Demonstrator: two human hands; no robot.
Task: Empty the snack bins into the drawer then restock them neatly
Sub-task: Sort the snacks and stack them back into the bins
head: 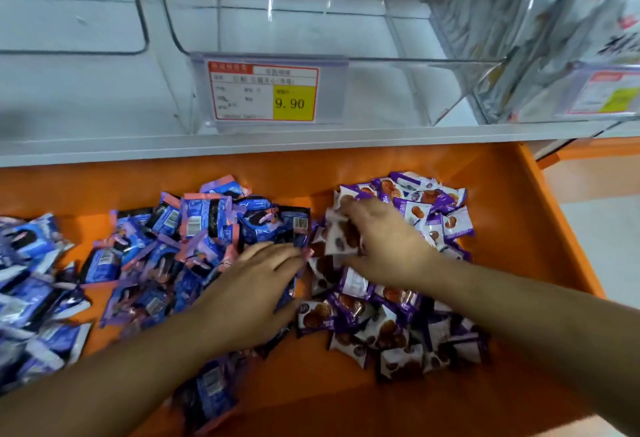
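In the lower half of the frame, the orange metal drawer (502,194) holds two heaps — blue-and-pink foil snack packets (194,239) at left, purple-and-white biscuit packets (398,312) at right. The left hand (252,287) lies flat, fingers straight, on the blue heap. The right hand (384,242) pinches one purple-and-white packet (337,234). Above, the clear plastic bin (363,90) bears a price label (265,92).

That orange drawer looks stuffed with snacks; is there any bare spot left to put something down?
Yes. The orange drawer is bare along its back edge under the shelf, down its right side beside the purple packets, and in front of that pile. The blue packets crowd the left, and both hands work where the piles meet.
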